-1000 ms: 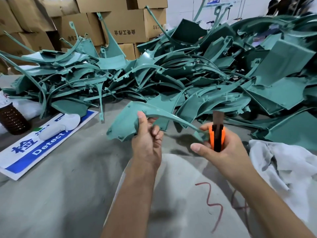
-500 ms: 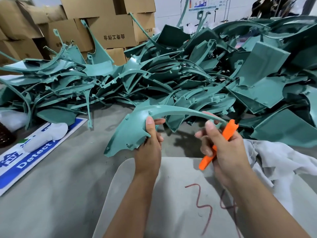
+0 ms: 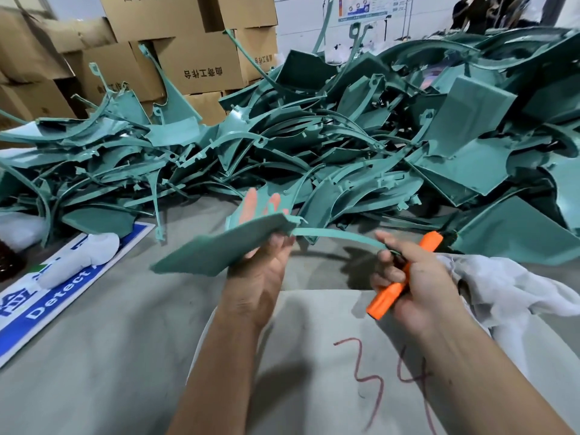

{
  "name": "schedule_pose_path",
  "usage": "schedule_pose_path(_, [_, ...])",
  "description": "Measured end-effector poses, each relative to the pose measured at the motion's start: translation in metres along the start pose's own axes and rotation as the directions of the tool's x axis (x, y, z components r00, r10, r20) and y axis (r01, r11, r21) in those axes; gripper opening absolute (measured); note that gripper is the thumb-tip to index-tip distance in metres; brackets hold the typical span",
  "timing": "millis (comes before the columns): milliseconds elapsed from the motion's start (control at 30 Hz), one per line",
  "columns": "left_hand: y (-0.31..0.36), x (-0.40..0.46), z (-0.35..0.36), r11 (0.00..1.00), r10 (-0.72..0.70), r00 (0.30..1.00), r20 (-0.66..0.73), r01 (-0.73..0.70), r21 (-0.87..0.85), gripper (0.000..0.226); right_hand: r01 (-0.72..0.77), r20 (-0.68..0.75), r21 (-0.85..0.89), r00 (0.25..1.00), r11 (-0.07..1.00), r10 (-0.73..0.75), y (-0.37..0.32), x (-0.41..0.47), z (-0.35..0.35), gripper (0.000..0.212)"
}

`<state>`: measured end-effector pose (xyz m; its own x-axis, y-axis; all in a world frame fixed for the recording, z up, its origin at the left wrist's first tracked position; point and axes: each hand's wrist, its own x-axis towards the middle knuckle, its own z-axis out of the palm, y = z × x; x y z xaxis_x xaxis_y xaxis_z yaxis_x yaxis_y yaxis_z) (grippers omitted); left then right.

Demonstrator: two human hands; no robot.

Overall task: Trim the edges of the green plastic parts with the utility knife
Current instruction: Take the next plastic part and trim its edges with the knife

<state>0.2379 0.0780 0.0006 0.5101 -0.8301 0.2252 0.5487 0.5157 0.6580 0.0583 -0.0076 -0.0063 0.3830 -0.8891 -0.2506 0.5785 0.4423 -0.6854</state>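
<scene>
My left hand [image 3: 265, 262] holds a green plastic part [image 3: 219, 246] above the table, thumb on the near side and fingers showing behind its upper edge. The part's broad panel points left and lies nearly flat; its thin curved arm runs right to my right hand [image 3: 414, 287]. That hand grips an orange utility knife [image 3: 395, 287], tip pointing up-right, at the end of the thin arm. The blade is hidden by my fingers. A large heap of green plastic parts [image 3: 345, 146] fills the table behind.
A white sheet marked with red numerals [image 3: 314, 356] lies under my forearms. A white cloth [image 3: 508, 293] lies at the right. A blue and white "Detect" sign [image 3: 62, 284] with a white glove [image 3: 78, 259] on it is at the left. Cardboard boxes [image 3: 194, 64] stand behind.
My left hand has turned the green part from upright to nearly flat, panel swinging left. My right hand with the knife stays at the thin arm's end, slightly lower.
</scene>
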Motion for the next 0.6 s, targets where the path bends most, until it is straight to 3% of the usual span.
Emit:
schedule_pose_path(33, [0.003, 0.001, -0.002, 0.998, -0.019, 1.000, 0.000, 0.019, -0.060, 0.108, -0.029, -0.009, -0.037, 1.000, 0.999, 0.028, 0.002, 0.000, 0.000, 0.012])
schedule_pose_path(100, [0.004, 0.001, -0.002, 0.995, -0.021, 0.998, -0.063, 0.015, -0.101, 0.093, -0.040, -0.024, -0.110, 0.999, 0.993, 0.038, 0.005, 0.000, -0.001, 0.008])
schedule_pose_path(200, [-0.004, 0.002, -0.001, 0.979, 0.126, 0.964, -0.232, -0.083, 0.188, 0.059, 0.045, -0.074, -0.198, 0.995, 0.979, -0.060, 0.005, -0.001, -0.001, 0.028])
schedule_pose_path(300, [-0.010, 0.003, -0.006, 0.914, 0.168, 0.935, -0.311, -0.030, 0.404, 0.035, 0.146, -0.096, -0.177, 0.982, 0.973, -0.165, -0.001, -0.003, 0.003, 0.039])
schedule_pose_path(400, [-0.016, 0.003, -0.010, 0.855, 0.151, 0.917, -0.369, 0.065, 0.514, 0.038, 0.249, -0.066, -0.159, 0.963, 0.955, -0.262, -0.002, -0.006, 0.004, 0.027])
schedule_pose_path(467, [-0.019, 0.003, -0.009, 0.855, 0.151, 0.914, -0.378, 0.072, 0.514, 0.043, 0.382, -0.001, -0.291, 0.917, 0.877, -0.399, 0.003, -0.009, 0.005, 0.018])
schedule_pose_path(533, [-0.020, 0.002, -0.005, 0.897, 0.126, 0.918, -0.375, 0.056, 0.439, 0.034, 0.502, 0.112, -0.432, 0.854, 0.749, -0.508, 0.010, -0.012, 0.005, 0.009])
schedule_pose_path(600, [-0.021, 0.001, 0.001, 0.946, 0.054, 0.922, -0.383, 0.075, 0.315, 0.029, 0.542, 0.234, -0.591, 0.824, 0.597, -0.516, 0.015, -0.011, 0.002, 0.006])
